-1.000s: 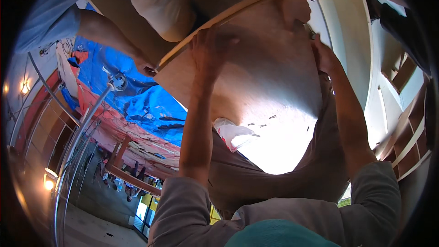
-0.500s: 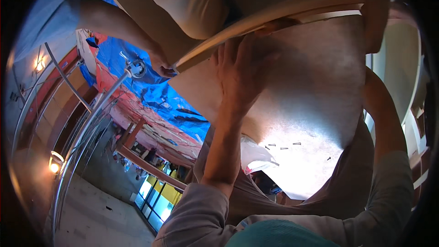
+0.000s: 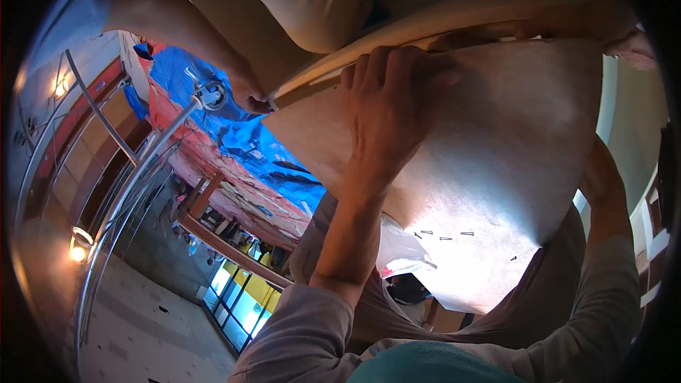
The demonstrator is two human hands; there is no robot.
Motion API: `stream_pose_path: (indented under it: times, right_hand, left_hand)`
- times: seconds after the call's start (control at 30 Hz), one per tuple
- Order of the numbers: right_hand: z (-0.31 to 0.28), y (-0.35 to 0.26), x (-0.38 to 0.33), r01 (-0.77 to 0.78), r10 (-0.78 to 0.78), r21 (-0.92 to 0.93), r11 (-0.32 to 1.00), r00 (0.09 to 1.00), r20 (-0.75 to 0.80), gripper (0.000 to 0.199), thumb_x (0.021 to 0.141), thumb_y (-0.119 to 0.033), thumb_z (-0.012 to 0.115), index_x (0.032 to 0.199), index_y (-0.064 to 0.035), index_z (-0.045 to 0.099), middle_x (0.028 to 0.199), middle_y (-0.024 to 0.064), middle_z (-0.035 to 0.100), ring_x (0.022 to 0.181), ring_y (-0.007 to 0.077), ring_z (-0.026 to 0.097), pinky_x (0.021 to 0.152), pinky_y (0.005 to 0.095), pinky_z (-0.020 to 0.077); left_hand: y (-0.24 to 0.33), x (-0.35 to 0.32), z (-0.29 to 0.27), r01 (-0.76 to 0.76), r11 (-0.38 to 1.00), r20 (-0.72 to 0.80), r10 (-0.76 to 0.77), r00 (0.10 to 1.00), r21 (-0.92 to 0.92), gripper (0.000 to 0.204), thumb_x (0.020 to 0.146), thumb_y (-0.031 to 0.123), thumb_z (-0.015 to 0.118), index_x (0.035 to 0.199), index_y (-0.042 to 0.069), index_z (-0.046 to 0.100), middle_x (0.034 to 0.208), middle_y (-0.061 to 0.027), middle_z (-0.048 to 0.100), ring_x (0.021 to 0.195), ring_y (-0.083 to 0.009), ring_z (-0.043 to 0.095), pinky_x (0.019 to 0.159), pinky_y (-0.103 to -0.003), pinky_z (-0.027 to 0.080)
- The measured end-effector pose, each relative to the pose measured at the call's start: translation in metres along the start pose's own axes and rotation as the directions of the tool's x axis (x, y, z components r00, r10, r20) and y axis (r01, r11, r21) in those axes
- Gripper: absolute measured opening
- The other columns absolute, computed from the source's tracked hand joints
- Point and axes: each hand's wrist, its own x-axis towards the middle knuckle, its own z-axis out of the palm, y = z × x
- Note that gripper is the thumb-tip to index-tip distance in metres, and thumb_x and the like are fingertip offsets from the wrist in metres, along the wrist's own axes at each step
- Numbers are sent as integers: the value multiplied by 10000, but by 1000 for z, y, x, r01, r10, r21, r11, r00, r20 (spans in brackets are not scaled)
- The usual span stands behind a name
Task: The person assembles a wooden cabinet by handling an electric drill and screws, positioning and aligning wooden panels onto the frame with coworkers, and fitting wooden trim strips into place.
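Gripping the board's (image 3: 496,135) edge, left fingers (image 3: 377,71) have room leftward; right hand's (image 3: 600,169) grip unclear.

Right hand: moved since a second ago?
Yes: against the metal railing, the right hand has shifted rightward and down the picture, toward the wearer.

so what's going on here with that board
The person's left hand is on the pale board, fingers at its far edge; the right hand is at its right edge, partly hidden. Another person's hand is at the left end of the curved wooden strip beyond. Screws lie on the board near a plastic bag.
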Motion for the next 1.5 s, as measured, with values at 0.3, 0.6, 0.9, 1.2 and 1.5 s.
stream_pose_path:
  times: [0.3,0.6,0.9,1.2,1.5]
  right_hand:
    - [15,-5,14,25,-24,-12,1000,999,22,470,1005,-487,586,1256,-99,673,1102,22,693,980,162,657,903,333,514]
    - [63,-11,54,85,-84,-1,996,990,111,488,1001,-517,581,1236,-99,675,1072,20,691,952,156,656,880,324,515]
    - [100,-10,102,113,-114,21,993,971,209,507,998,-546,575,1216,-99,678,1043,18,689,923,150,656,858,315,516]
    - [116,-15,117,116,-122,39,992,958,258,528,995,-576,570,1196,-100,681,1013,17,688,895,144,655,836,307,517]
    - [131,-12,127,129,-137,48,990,943,304,551,992,-605,565,1176,-100,683,983,15,686,867,139,654,813,298,518]
  left_hand:
    - [-3,10,11,138,988,-41,-141,989,-71,161,1000,224,659,1069,79,651,1071,-187,620,877,-437,612,732,-516,491]
    - [4,22,-2,186,979,46,-183,982,-83,247,1027,224,616,1118,15,708,987,-231,714,867,-417,694,757,-467,542]
    - [-3,32,-2,267,963,91,-263,960,-31,297,990,310,644,1148,99,782,923,-178,770,840,-305,768,736,-369,569]
    - [-5,60,-7,505,863,261,-489,832,7,226,908,326,701,1034,189,830,830,-156,765,777,-293,761,728,-376,566]
    - [-14,61,-3,482,862,257,-506,823,154,216,883,358,689,961,214,830,783,-239,702,795,-443,708,715,-493,561]
